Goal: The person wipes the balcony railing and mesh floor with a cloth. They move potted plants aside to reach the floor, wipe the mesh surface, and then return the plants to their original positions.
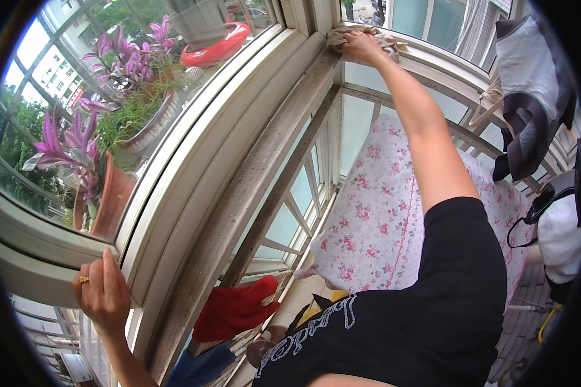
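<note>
My right hand [360, 46] presses a crumpled beige cloth [387, 42] onto the corner of the window ledge, at the top of the view. At the lower left, my left hand [104, 292], with a gold ring on one finger, grips the edge of the light-coloured window frame [43, 256]. Between the hands runs a window sill [252, 179] with a dusty-looking, speckled rail along its inner side. The underside of the cloth and the tips of my right fingers are hidden.
Behind the glass stand a terracotta pot [118, 193] with purple-leaved plants and a red saucer [218, 48]. A floral cloth cover [363, 213] lies below my right arm. A red cloth [237, 309] hangs near the rail; grey and dark garments [532, 92] hang at right.
</note>
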A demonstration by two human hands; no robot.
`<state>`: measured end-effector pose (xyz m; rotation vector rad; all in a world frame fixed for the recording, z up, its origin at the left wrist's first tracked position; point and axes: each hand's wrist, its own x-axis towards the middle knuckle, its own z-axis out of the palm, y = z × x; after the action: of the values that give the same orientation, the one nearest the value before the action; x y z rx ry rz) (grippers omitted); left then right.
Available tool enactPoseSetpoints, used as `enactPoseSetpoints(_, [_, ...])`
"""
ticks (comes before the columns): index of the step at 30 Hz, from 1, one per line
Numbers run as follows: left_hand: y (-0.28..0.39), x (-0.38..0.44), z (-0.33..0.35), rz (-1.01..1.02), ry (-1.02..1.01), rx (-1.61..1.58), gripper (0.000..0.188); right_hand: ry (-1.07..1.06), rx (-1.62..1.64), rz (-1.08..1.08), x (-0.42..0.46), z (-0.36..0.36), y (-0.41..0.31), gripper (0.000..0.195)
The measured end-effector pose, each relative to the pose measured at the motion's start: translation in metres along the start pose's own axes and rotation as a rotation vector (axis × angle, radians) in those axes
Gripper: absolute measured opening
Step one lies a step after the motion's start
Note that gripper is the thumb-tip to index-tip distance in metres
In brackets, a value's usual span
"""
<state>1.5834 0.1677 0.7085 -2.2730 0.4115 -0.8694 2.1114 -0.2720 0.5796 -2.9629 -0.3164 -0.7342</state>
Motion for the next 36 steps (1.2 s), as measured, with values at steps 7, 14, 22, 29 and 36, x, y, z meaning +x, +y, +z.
enactPoseSetpoints(7, [-0.002, -0.010, -0.007, 0.001, -0.085, -0.008, 0.019, 0.120, -0.116, 0.069, -0.087, -0.060, 0.104, 0.033])
enactPoseSetpoints(14, [-0.001, -0.004, -0.007, -0.007, -0.078, 0.003, 0.019, 0.494, -0.287, 0.418, -0.164, -0.062, 0.302, 0.029])
enactPoseSetpoints(22, [-0.002, 0.005, 0.008, -0.020, 0.026, 0.034, 0.014, 0.279, -0.286, 0.653, -0.097, -0.036, 0.222, 0.038])
enactPoseSetpoints(29, [-0.011, -0.014, 0.004, -0.002, 0.128, 0.070, 0.012, 0.219, 0.436, 0.105, -0.018, 0.027, -0.010, 0.033])
enactPoseSetpoints(36, [0.001, -0.069, -0.052, 0.025, 0.207, -0.185, 0.023, 0.975, 0.535, -0.433, -0.141, -0.124, -0.204, 0.038])
